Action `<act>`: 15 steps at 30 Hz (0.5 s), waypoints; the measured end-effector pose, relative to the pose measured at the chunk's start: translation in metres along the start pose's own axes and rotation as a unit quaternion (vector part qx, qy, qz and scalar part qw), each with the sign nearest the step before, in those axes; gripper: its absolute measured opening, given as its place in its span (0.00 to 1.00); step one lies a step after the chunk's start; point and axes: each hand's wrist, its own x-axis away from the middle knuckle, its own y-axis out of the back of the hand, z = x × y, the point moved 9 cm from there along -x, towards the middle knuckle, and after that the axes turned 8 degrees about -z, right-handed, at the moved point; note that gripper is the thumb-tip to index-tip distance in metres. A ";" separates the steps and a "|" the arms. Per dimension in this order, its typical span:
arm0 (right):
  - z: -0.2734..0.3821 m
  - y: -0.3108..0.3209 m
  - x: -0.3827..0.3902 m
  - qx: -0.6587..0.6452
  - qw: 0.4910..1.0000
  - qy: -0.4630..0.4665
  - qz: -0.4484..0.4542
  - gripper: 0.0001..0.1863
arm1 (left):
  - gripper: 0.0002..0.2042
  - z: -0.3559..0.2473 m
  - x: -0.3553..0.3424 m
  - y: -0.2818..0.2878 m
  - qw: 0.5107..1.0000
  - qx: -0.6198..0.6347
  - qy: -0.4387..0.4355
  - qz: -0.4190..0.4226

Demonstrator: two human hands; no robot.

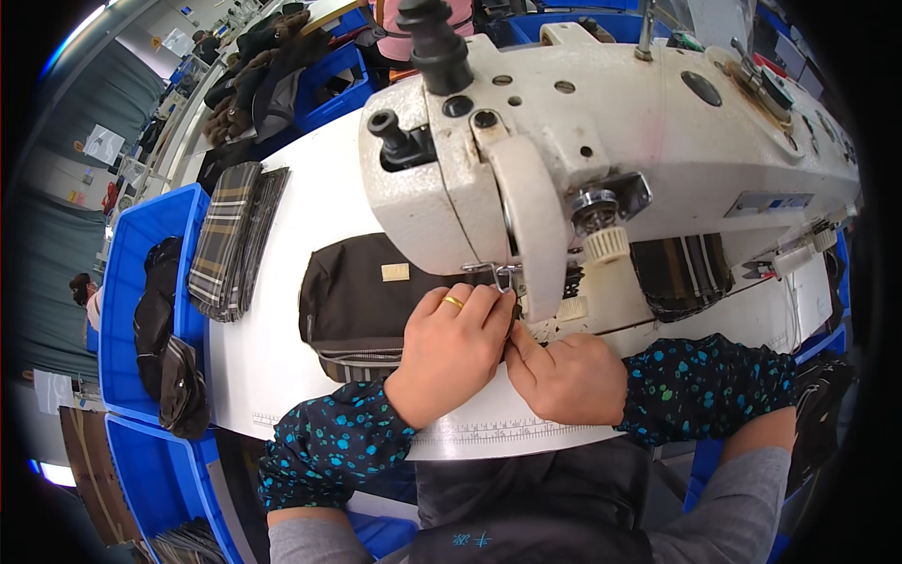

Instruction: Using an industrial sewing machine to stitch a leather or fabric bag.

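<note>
A dark brown fabric pouch (352, 282) with a zipper, a plaid lower edge and a small pale yellow tag lies on the white sewing table (272, 357). Its right end runs under the head of a white industrial sewing machine (648, 122). My left hand (451, 348), a ring on one finger, is closed over the pouch's near right part, fingertips just before the needle area. Against it, my right hand (568, 376) is closed, thumb and forefinger pinching the pouch's edge close to the presser foot. The edge between my fingers is mostly hidden.
Stacked plaid fabric pieces (230, 244) lie at the table's left. Beside them, a blue bin (108, 320) holds dark pouches. More plaid pieces (678, 277) rest right of the needle, near small thread snips (757, 270). A printed ruler (507, 433) follows the front edge.
</note>
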 end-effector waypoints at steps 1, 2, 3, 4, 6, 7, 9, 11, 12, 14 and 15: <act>0.000 -0.001 0.001 0.001 1.000 0.000 0.001 0.14 | 0.18 0.001 -0.001 0.002 1.000 0.008 0.003 -0.003; 0.000 0.001 0.001 -0.013 1.000 -0.002 -0.010 0.14 | 0.17 0.001 -0.001 0.004 1.000 0.017 0.007 -0.005; 0.000 0.003 0.001 -0.028 0.999 -0.004 -0.022 0.14 | 0.17 0.000 0.000 0.007 1.000 0.018 0.006 -0.005; 0.002 0.005 0.002 -0.027 0.999 -0.006 -0.021 0.14 | 0.17 0.000 0.002 0.011 0.999 0.031 0.007 -0.010; 0.005 0.006 0.004 -0.012 1.000 -0.013 0.008 0.12 | 0.17 -0.003 0.009 0.015 0.999 0.044 0.007 -0.012; 0.005 0.006 0.004 -0.011 1.000 -0.016 0.011 0.12 | 0.17 -0.004 0.010 0.015 0.999 0.047 0.005 -0.011; 0.007 0.007 0.005 -0.022 1.000 -0.009 0.001 0.12 | 0.18 -0.007 0.011 0.016 1.000 0.023 -0.001 0.002; 0.007 0.007 0.005 -0.028 0.999 -0.014 -0.002 0.12 | 0.18 -0.009 0.015 0.013 1.000 0.018 0.000 0.008; 0.007 0.007 0.005 -0.035 0.999 -0.016 -0.006 0.12 | 0.18 -0.009 0.015 0.012 1.000 0.012 0.001 0.011; 0.007 0.007 0.005 -0.039 0.999 -0.009 -0.010 0.14 | 0.19 -0.010 0.012 0.015 1.000 0.014 -0.003 0.006; 0.008 0.007 0.005 -0.044 0.999 -0.001 -0.014 0.16 | 0.19 -0.011 0.012 0.016 1.000 0.015 -0.005 0.001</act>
